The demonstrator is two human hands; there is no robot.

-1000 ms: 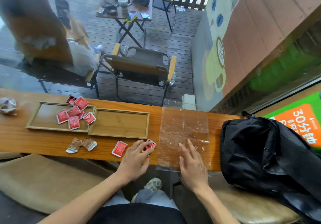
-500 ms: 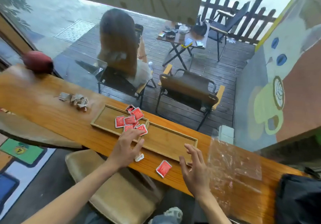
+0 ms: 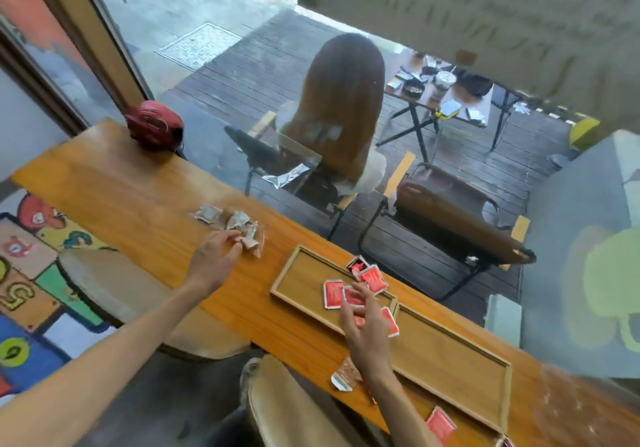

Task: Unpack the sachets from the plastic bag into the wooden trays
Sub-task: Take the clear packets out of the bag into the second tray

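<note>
Sachets (image 3: 353,289): several red ones lie in the left tray (image 3: 298,282), right tray (image 3: 450,353) bare (others scattered nearby). Left hand (image 3: 214,256) pinches brown ones; right hand (image 3: 367,328) spread above the tray.

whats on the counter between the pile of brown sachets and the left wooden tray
Nothing: in the head view the stretch of wooden counter between the brown sachets and the left tray is bare wood.
</note>
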